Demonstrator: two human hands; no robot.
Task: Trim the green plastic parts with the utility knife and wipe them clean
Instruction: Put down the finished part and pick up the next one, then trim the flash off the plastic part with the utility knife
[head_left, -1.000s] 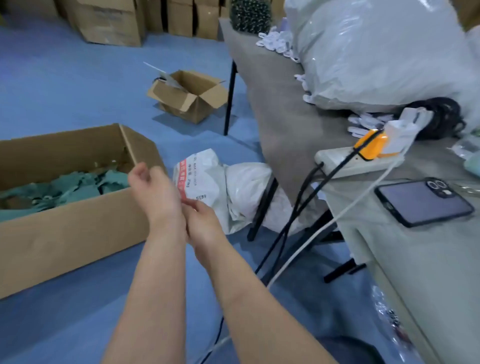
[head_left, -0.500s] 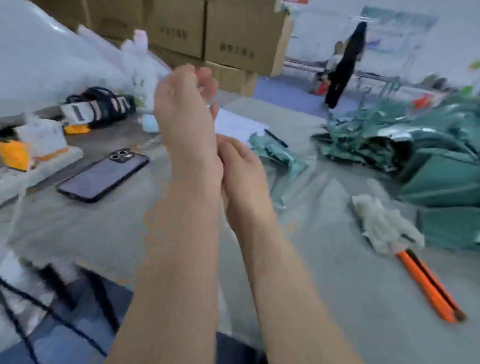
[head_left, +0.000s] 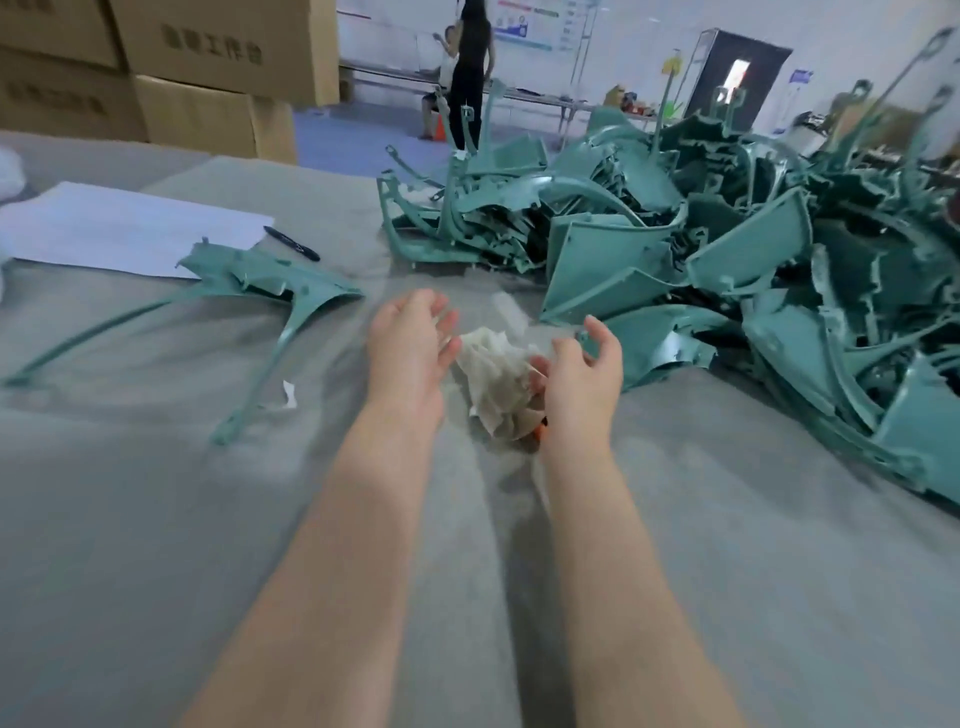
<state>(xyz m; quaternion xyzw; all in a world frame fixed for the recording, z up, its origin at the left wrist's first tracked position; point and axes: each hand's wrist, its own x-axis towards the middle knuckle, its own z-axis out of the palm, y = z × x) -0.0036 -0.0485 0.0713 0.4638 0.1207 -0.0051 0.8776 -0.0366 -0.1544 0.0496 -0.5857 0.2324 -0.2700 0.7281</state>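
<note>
Both hands are open, fingers loosely curved, either side of a crumpled white cloth (head_left: 493, 379): the left hand (head_left: 410, 343) just beside it, the right hand (head_left: 582, 379) at its right edge, above an orange bit of the knife (head_left: 543, 431). The heap of green parts (head_left: 701, 260) lies close on the right, one green part (head_left: 249, 280) alone on the left

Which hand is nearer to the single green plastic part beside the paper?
Left. The left hand is just right of the green plastic part; the right hand is farther right, beyond the rag.
</note>
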